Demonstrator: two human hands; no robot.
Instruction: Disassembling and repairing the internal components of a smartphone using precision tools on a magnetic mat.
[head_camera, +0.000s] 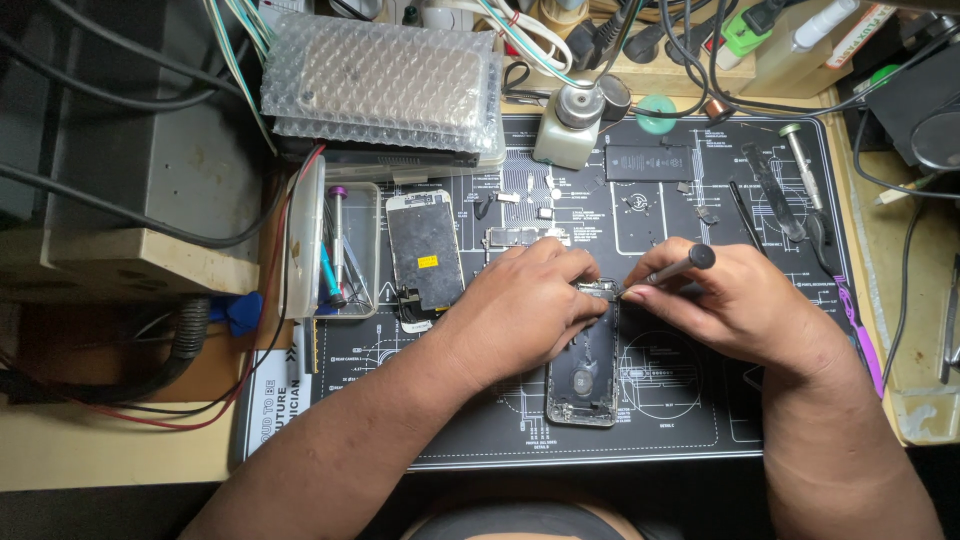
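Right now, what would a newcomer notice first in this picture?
At the centre, the left hand steadies an opened phone housing on the black repair mat, while the right hand works a screwdriver at its top end. To the left lies the detached screen; a bubble-wrapped phone sits at upper left.

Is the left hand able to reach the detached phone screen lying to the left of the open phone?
Probably yes: the left hand rests beside the detached screen, nothing lying between them on the mat.

Matt black rubbery mat (690, 420) w/ white print, bare metal phone shell (585, 375), glossy clear bubble wrap (380, 85).
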